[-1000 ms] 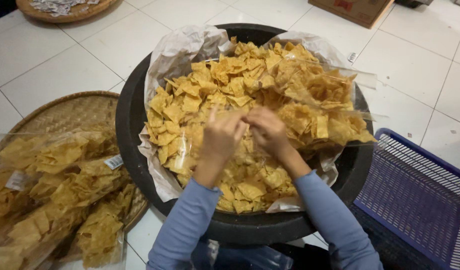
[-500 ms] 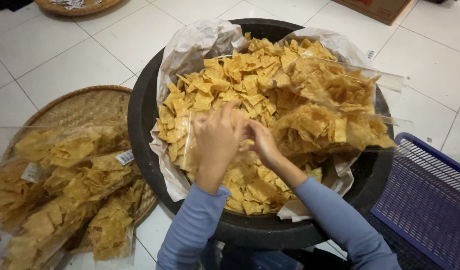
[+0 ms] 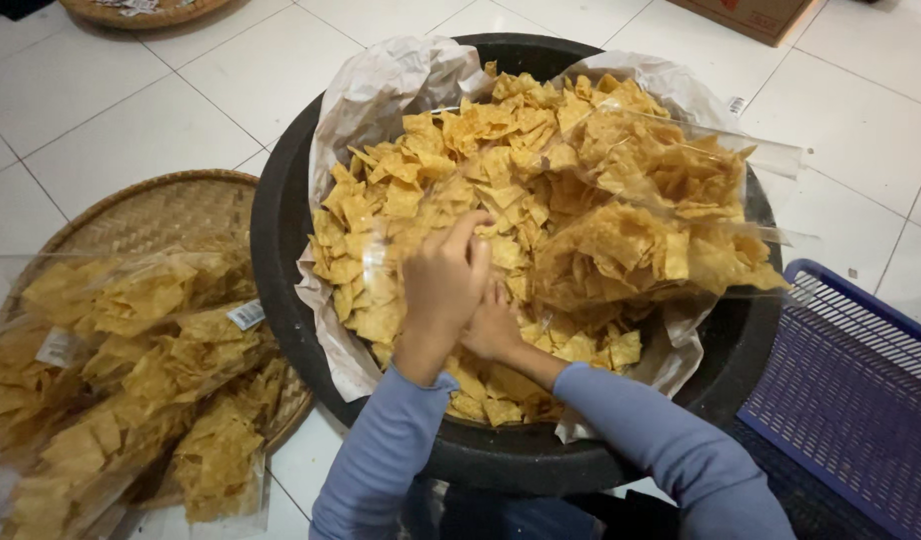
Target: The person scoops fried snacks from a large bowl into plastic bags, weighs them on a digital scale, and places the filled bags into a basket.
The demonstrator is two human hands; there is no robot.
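Your left hand [image 3: 444, 285] pinched a clear plastic bag [image 3: 376, 280] above the yellow fried chips [image 3: 501, 180]. Your right hand [image 3: 494, 330] lay beneath it among the chips; its grip could not be told.

golden-yellow chips [image 3: 501, 190], black tub [image 3: 281, 210], purple basket [image 3: 861, 390], light-blue sleeves [image 3: 381, 460], white floor tiles [image 3: 131, 110]

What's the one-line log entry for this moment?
left hand: holds clear bag | right hand: in chips | tub: paper-lined

Fingers [image 3: 461, 235] of both hands meet over the chips [image 3: 481, 170] in the paper-lined basin [image 3: 271, 230]. Filled bags [image 3: 661, 220] lie in the basin right of the fingers. Left: woven tray [image 3: 151, 215] bearing packed bags [image 3: 141, 370]. Right: mesh basket [image 3: 861, 400] on the floor [image 3: 111, 120].
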